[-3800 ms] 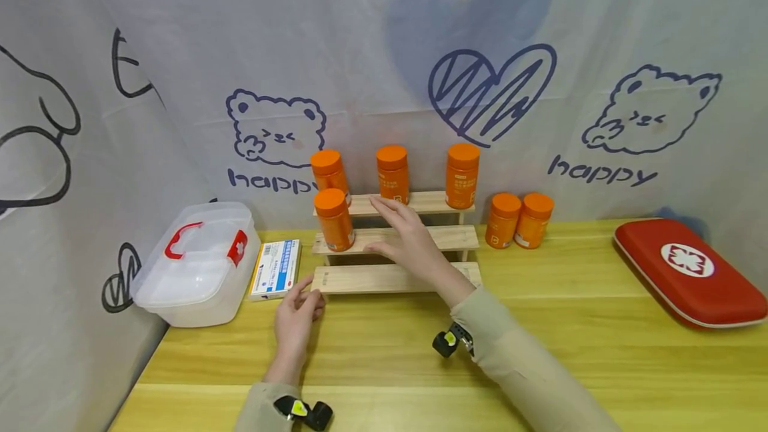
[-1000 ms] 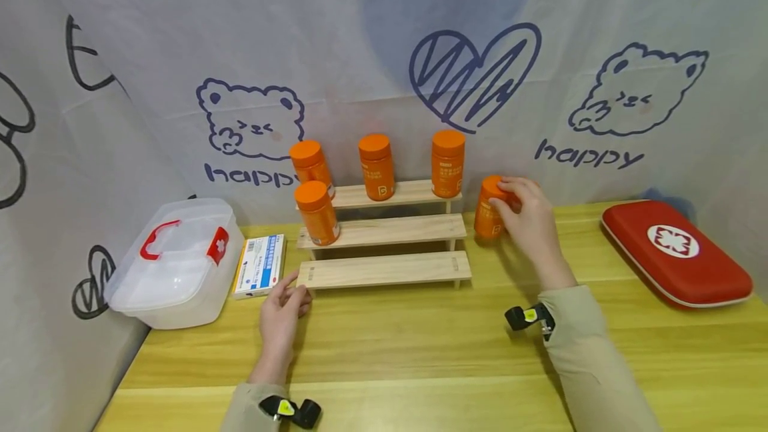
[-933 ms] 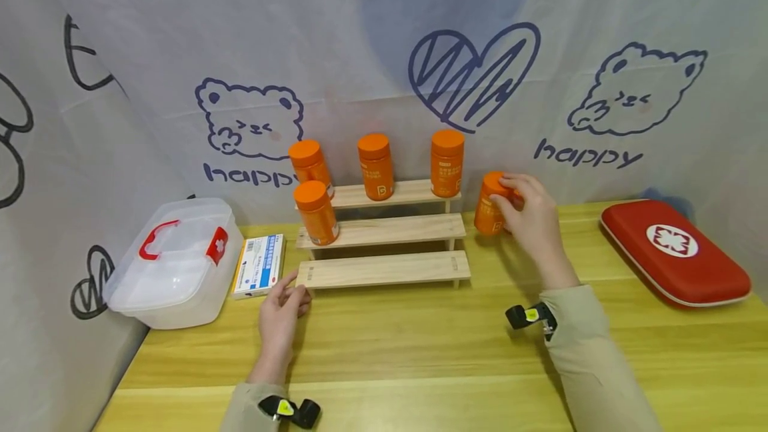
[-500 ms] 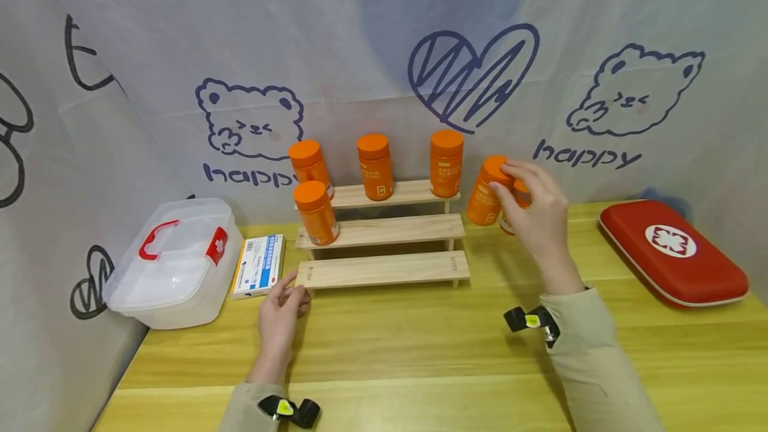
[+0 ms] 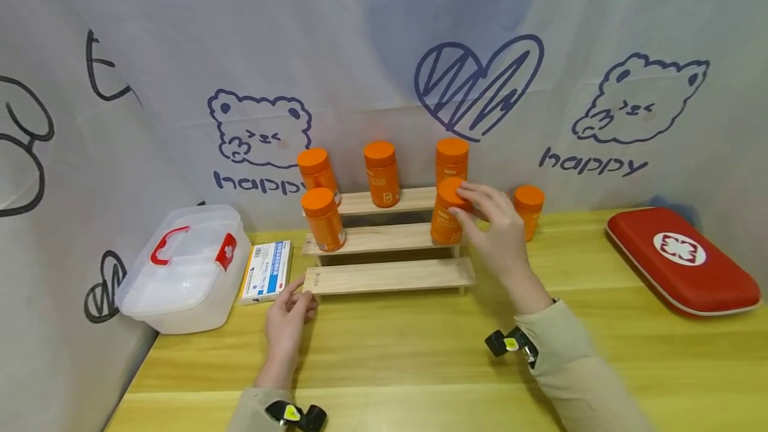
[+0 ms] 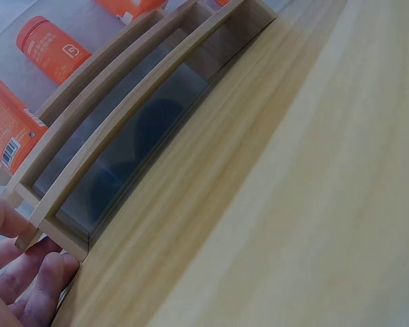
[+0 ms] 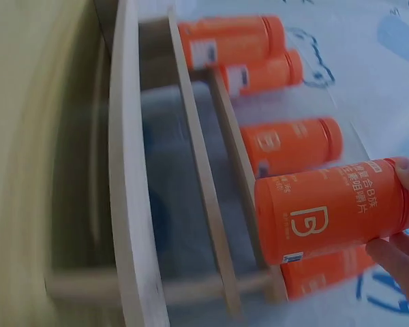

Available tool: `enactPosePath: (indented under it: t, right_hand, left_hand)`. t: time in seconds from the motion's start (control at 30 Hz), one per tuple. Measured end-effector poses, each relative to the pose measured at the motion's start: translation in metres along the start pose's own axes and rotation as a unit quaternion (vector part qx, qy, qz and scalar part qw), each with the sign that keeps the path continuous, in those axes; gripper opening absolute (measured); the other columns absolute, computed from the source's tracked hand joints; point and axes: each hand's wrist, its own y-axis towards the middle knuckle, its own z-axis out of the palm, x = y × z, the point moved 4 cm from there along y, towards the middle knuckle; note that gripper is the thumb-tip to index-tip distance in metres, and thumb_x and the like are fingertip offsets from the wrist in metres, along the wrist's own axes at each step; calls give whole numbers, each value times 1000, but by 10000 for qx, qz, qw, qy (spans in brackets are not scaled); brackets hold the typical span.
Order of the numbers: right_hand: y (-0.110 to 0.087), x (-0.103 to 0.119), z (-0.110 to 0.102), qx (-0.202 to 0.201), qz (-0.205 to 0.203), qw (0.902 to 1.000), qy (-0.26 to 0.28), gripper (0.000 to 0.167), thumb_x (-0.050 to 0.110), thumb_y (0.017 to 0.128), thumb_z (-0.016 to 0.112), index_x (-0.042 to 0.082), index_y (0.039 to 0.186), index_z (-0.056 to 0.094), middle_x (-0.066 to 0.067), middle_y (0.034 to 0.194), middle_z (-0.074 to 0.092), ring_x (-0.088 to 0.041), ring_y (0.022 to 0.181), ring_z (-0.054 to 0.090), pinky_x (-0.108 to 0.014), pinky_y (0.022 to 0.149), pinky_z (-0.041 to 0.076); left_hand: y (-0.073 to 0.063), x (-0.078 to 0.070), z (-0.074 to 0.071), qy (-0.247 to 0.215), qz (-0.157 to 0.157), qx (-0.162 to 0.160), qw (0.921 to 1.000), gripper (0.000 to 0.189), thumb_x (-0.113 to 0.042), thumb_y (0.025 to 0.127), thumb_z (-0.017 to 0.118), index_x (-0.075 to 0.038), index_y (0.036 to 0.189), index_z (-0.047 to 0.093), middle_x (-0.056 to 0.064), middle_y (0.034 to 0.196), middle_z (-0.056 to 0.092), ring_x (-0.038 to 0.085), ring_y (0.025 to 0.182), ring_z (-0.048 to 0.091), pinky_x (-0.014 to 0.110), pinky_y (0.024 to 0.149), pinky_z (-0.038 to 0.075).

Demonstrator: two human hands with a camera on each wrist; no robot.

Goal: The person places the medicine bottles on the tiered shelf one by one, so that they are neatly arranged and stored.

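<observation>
My right hand (image 5: 498, 229) grips an orange pill bottle (image 5: 445, 222) by its lid, at the right end of the middle step of the wooden step rack (image 5: 384, 277). In the right wrist view the held bottle (image 7: 327, 208) shows its label, with thumb and fingers around the cap end. My left hand (image 5: 287, 322) pinches the front left corner of the rack's lowest step, as the left wrist view of its fingers (image 6: 44, 283) shows. Three bottles stand along the top step, among them a middle one (image 5: 382, 175). Another bottle (image 5: 324, 220) stands at the left of the middle step.
One more orange bottle (image 5: 529, 209) stands on the table (image 5: 384, 359) right of the rack. A red first-aid case (image 5: 684, 265) lies at the far right. Left of the rack are a medicine box (image 5: 267, 272) and a clear lidded box (image 5: 186, 272). A printed curtain (image 5: 360, 39) hangs behind.
My right hand has lifted one of two bottles from the table right of the rack and carried it left to the middle step. The left hand stays at the rack's corner.
</observation>
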Motion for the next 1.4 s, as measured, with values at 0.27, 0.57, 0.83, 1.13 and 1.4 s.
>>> enactPosePath:
  t: [0.27,0.57,0.83,1.13,1.4]
  right_hand:
    - [4,23,49,611,-416,9971,182,32,11,82,76,0,110,68,-10,116,64,-26,108,57,-34,96,46]
    - [1,24,80,939,-207,9953,136,33,15,85,73,1,114,67,-10,119,63,-25,111,55,-34,100,43]
    - [-5,16,89,1341,122,9897,487,43,12,89,68,4,129,57,-7,137,51,-23,126,45,-34,106,37]
    - [-15,5,52,1298,-84,9909,355,50,6,83,73,3,130,55,-13,132,54,-27,121,49,-41,103,40]
    - [3,-22,11,916,187,9956,24,35,3,86,69,-1,119,61,-15,114,63,-30,101,55,-43,88,46]
  left_hand:
    - [-2,3,2,-84,43,-20,10000,37,-13,95,57,-7,132,55,12,96,66,12,79,62,21,69,54]
    - [-3,4,6,-44,171,8,9998,38,-11,93,58,-5,130,56,14,93,66,12,77,63,22,67,55]
    - [-1,1,5,-104,177,-52,9998,37,-12,93,58,-5,130,57,12,94,66,9,75,62,21,66,54]
    - [-5,0,3,-83,102,-11,9999,39,-14,95,58,-5,132,55,15,98,66,13,80,63,21,68,54]
    - [-1,0,-1,-110,151,-63,9998,37,-13,95,57,-6,132,56,13,95,66,10,77,63,21,68,54]
